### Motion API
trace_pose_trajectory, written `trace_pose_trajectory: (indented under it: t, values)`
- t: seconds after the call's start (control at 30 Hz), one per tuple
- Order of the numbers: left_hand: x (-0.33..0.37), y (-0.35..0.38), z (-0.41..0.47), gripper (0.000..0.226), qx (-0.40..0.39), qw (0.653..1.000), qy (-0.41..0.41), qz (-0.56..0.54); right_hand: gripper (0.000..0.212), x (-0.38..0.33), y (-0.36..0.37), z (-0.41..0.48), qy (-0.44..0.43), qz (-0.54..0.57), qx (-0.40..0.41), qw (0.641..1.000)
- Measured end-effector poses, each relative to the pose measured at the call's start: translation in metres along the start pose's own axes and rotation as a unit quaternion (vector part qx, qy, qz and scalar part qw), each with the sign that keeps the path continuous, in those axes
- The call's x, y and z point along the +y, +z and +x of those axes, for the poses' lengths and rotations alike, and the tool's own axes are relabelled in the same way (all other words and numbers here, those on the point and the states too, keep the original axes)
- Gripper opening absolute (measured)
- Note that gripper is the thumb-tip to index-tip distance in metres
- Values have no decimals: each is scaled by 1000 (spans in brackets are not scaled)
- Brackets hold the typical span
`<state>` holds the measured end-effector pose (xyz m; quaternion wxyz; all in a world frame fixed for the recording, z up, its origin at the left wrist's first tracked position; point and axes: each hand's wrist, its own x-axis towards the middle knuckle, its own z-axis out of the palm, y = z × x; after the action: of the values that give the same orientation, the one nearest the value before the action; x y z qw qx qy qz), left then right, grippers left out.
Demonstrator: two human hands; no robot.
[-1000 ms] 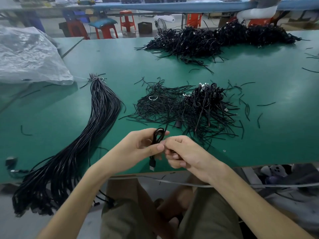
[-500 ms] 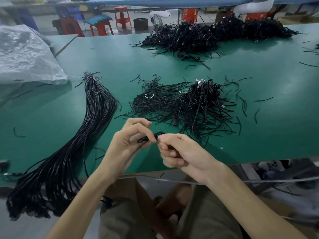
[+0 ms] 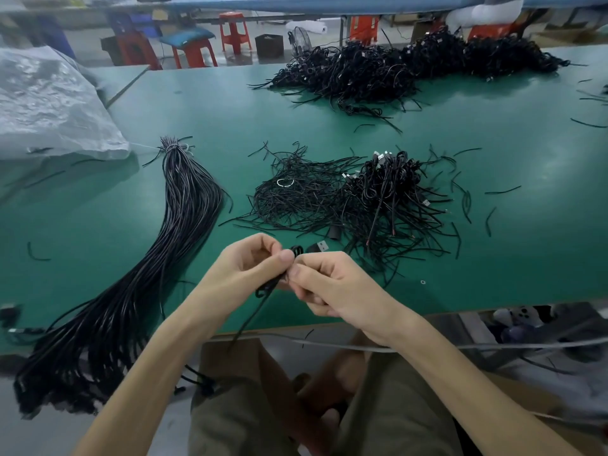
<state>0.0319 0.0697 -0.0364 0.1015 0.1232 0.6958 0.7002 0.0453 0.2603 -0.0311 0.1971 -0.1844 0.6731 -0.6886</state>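
Head view: green table (image 3: pixel 230 103), red stools (image 3: pixel 234 31) behind — left hand (image 3: pixel 243 271), right hand (image 3: pixel 332 284) pinch cable (image 3: pixel 267 287).

This is a factory assembly floor. A long green table (image 3: pixel 197 103) carries heaps of black cables (image 3: pixel 411 65) at the far side, a tied bundle of cables (image 3: pixel 184 205) at the left and a pile of short cut wires (image 3: pixel 345 199) in the middle. Red plastic stools (image 3: pixel 234 31) stand beyond on a bare floor, and a plastic sack (image 3: pixel 49 103) lies at the far left.
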Motion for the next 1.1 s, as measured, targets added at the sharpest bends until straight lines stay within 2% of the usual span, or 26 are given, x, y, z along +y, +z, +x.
trace_pose_trajectory:
  t: [0.1,0.2,0.3,0.43,0.53,0.6,0.67,0.7,0.8,0.87,0.97,1.0,1.1]
  values:
    - [-1,2,2,40,-22,998,-48,-18,38,6,0,0,-7,-12,24,1000]
    - [-4,-1,0,32,-63,997,-50,-8,40,10,-1,-2,-14,-10,34,999]
    - [-5,2,-1,23,-32,999,22,8,40,12,0,-4,-5,29,37,999]
    - [-9,9,-3,23,21,993,115,13,37,11,0,-7,37,137,16,990]
    - [-12,14,-5,11,26,980,182,71,35,12,2,-11,85,281,-17,956]
    - [-13,14,-5,20,51,978,185,85,34,12,3,-14,118,344,-26,931]
    - [-13,13,-6,36,52,980,177,79,35,12,4,-15,126,349,-24,928]
    - [-14,13,-7,36,37,983,169,70,36,11,4,-15,121,330,-20,936]
    - [-9,7,-10,18,-15,995,91,-46,37,7,3,-13,99,235,-3,967]
    - [-6,1,-10,16,-21,994,31,-102,38,5,2,-14,91,163,3,982]
    - [1,-4,-7,20,-12,998,-18,-65,39,2,5,-17,82,100,14,991]
    - [3,-5,-6,28,-22,998,-36,-47,39,2,7,-17,80,88,17,993]
    - [9,-6,-9,41,-92,990,-101,-28,39,0,11,-17,79,69,24,994]
